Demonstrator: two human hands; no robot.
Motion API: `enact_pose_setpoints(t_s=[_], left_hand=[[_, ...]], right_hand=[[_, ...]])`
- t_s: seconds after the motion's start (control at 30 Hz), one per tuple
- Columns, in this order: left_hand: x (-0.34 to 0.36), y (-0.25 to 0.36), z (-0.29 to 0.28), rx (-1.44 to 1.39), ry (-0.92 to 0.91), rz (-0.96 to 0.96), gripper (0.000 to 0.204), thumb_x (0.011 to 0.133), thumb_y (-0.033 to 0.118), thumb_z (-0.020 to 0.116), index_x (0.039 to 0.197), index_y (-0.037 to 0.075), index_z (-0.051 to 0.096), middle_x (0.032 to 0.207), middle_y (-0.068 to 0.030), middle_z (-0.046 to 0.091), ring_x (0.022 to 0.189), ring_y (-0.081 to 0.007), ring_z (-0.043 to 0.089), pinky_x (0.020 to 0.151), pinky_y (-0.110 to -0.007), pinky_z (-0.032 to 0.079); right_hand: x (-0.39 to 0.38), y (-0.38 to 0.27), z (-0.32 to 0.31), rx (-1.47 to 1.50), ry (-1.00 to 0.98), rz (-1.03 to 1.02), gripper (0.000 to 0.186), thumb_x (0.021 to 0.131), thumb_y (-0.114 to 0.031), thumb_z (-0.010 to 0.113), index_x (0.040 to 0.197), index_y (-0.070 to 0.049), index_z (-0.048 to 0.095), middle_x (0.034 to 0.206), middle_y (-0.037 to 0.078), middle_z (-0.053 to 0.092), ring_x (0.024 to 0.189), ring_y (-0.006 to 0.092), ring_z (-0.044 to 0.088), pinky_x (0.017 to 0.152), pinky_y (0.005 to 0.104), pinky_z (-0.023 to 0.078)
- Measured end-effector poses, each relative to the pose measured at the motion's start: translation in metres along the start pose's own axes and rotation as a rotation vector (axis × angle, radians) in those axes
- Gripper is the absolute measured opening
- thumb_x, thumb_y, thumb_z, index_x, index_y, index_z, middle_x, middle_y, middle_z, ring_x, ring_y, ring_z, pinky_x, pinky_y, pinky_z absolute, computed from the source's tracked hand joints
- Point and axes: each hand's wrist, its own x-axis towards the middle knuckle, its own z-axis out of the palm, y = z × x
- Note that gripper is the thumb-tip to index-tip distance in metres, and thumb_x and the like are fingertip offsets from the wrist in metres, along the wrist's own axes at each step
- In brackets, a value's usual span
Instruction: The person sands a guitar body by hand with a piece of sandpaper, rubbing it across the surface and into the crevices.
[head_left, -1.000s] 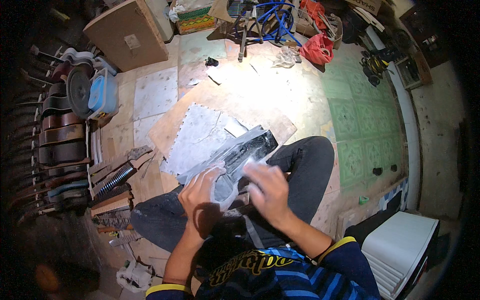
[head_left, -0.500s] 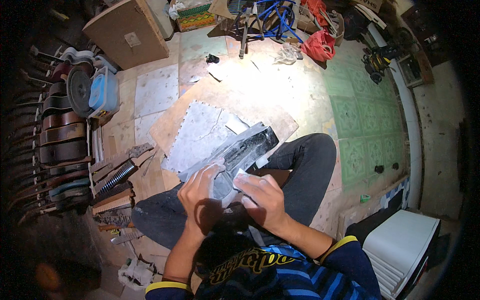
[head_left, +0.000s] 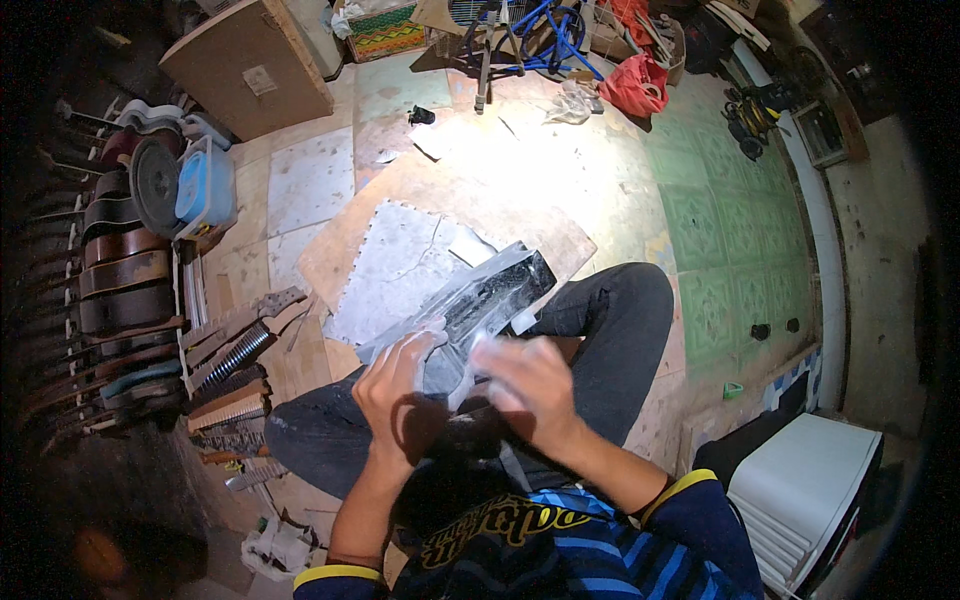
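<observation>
A long, dark, box-shaped piece (head_left: 500,290), coated in pale dust, lies slanted across my lap. Its far end points up and to the right. My left hand (head_left: 400,375) grips its near left part, fingers bent over the top and the thumb side hidden. Against the near right side, my right hand (head_left: 528,385) is smeared by motion. A small white folded piece (head_left: 482,342), perhaps sandpaper, shows at its pinched fingertips. Beyond the dark piece lies a grey sheet (head_left: 385,270) with a notched edge, and a pale block (head_left: 468,246) rests on it.
The sheet lies on a brown board (head_left: 330,240) on the floor. To the left stand a row of dark curved bodies (head_left: 125,265), a blue tub (head_left: 200,185) and several wooden pieces (head_left: 230,325). A white slatted box (head_left: 810,480) is at the lower right; a red bag (head_left: 635,88) lies at the back.
My right hand has shifted slightly and is now blurred, its white piece still at the dark piece's side. My left hand and the dark piece have hardly moved.
</observation>
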Motion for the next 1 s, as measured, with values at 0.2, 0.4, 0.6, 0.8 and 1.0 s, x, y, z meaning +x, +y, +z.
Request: enact_pose_setpoints(t_s=[0.2,0.4,0.6,0.8,1.0], left_hand=[[-0.001,0.002,0.0,-0.037,-0.007,-0.013,0.035,0.09,0.029,0.061,0.106,0.0,0.07,0.1,-0.0213,0.075,0.089,-0.0405,0.074,0.077,-0.043,0.058],[-0.002,0.001,0.001,-0.043,-0.018,-0.034,0.036,0.089,0.03,0.062,0.106,0.0,0.07,0.102,-0.0211,0.075,0.092,-0.04,0.075,0.079,-0.042,0.058],[0.005,0.01,-0.005,-0.018,-0.032,-0.051,0.034,0.088,0.028,0.063,0.107,0.0,0.071,0.102,-0.0206,0.075,0.093,-0.0389,0.075,0.079,-0.041,0.058],[0.0,0.005,-0.001,-0.035,-0.007,-0.038,0.032,0.086,0.025,0.065,0.106,0.001,0.07,0.102,-0.0189,0.076,0.092,-0.0383,0.075,0.079,-0.041,0.058],[-0.006,0.005,-0.002,-0.06,-0.016,-0.077,0.032,0.083,0.024,0.068,0.106,0.002,0.071,0.102,-0.0192,0.076,0.091,-0.0388,0.075,0.078,-0.041,0.058]], right_hand=[[-0.008,-0.006,0.001,-0.054,0.006,-0.003,0.042,0.075,0.006,0.067,0.115,-0.004,0.075,0.118,0.016,0.074,0.102,0.0315,0.069,0.085,0.0396,0.052],[-0.005,-0.004,0.003,-0.055,0.027,0.03,0.042,0.074,0.005,0.069,0.115,-0.004,0.076,0.118,0.015,0.074,0.1,0.0319,0.069,0.088,0.0394,0.052],[0.001,-0.002,0.0,-0.066,0.067,0.014,0.045,0.076,0.001,0.071,0.12,-0.007,0.075,0.12,0.012,0.073,0.107,0.0286,0.068,0.088,0.0406,0.049],[0.004,0.01,0.003,-0.21,0.136,0.017,0.045,0.077,-0.004,0.073,0.122,-0.004,0.074,0.121,0.012,0.073,0.101,0.0274,0.068,0.086,0.0415,0.051],[0.007,0.013,0.003,-0.233,0.133,-0.007,0.046,0.075,0.001,0.073,0.121,-0.004,0.075,0.123,0.015,0.073,0.1,0.029,0.07,0.085,0.0382,0.051]])
